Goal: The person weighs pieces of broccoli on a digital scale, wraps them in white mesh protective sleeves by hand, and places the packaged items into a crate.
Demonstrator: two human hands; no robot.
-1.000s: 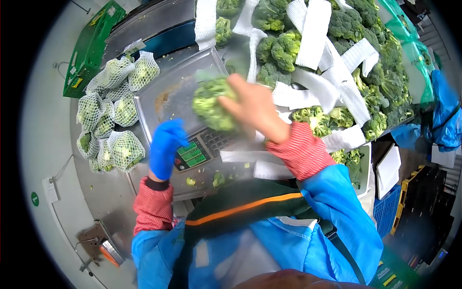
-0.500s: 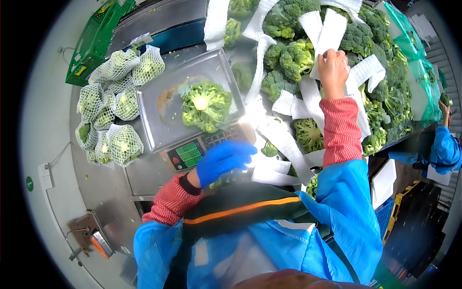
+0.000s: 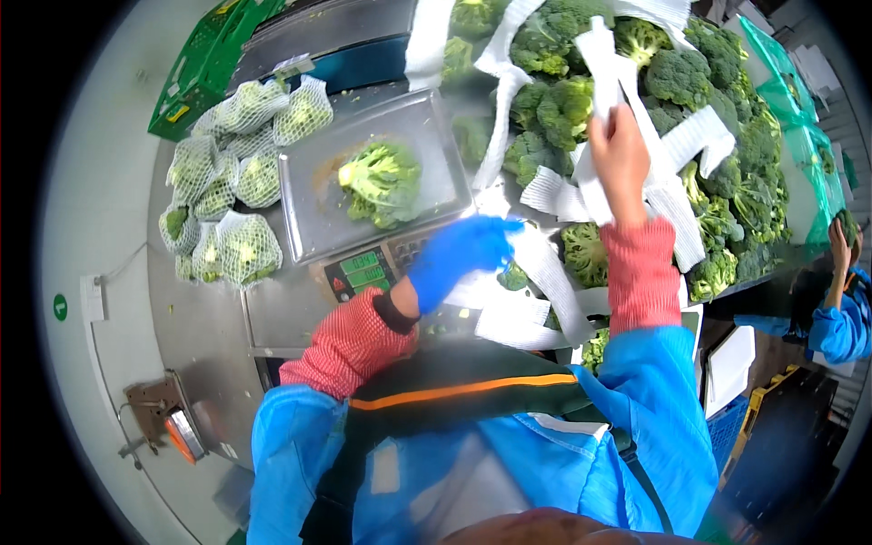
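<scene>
head view: right hand (image 3: 620, 163), bare, has its fingers closed on a white net sleeve (image 3: 596, 68), raised over the broccoli heap (image 3: 674, 77); left hand (image 3: 454, 259), in a blue glove, is just beside the near right part of the scale, fingers pointing right, blurred; cannot tell whether they grip anything; one broccoli head (image 3: 381, 182) lies on its side on the steel weighing tray (image 3: 304, 218), stem toward the left; green-lit display (image 3: 363, 271) below it; netted broccoli heads (image 3: 250, 250) grouped on the worktop (image 3: 204, 341), left of the tray; green crate (image 3: 204, 73) beyond them
</scene>
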